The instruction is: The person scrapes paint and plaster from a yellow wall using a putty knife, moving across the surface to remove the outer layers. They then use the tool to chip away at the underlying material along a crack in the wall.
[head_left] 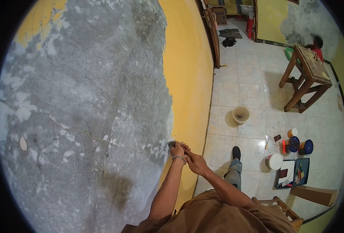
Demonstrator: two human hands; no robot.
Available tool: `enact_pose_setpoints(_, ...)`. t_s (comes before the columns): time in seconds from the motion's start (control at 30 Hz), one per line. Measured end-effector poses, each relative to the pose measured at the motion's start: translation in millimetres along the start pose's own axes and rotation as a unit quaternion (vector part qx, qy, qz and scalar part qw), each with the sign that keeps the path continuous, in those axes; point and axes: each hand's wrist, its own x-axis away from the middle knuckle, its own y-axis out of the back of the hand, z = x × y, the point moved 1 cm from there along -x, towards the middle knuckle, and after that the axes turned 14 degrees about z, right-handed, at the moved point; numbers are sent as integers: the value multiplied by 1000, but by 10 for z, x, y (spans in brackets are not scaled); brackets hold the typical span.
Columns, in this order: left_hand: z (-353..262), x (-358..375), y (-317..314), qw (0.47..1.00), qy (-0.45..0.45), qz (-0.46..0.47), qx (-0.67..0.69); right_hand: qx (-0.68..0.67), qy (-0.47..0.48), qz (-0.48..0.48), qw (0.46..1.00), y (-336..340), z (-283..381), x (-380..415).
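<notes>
My left hand (177,150), with a bracelet at the wrist, is wrapped round a scraper (171,144). Its dark blade meets the wall where the yellow paint (185,77) borders the bare grey plaster (94,85). Close beside it, my right hand (196,162) is closed at the scraper's handle end, and the fingers of both hands come together there. Most of the handle is hidden by the fingers. A long crack (88,134) runs across the plaster to the left of the hands.
On the tiled floor stand a bucket (241,115), a white-lidded tub (275,161), blue-lidded pots (306,147) and an open toolbox (303,171). A wooden stool (308,73) is farther off, with a person (317,48) behind it. Near my right side is a wooden frame (286,207).
</notes>
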Motion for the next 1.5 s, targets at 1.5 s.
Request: enact_pose_setpoints(1.5,-88,-119,-25,998,-14,-42,-46,17,5,-45,999,44,234,-153)
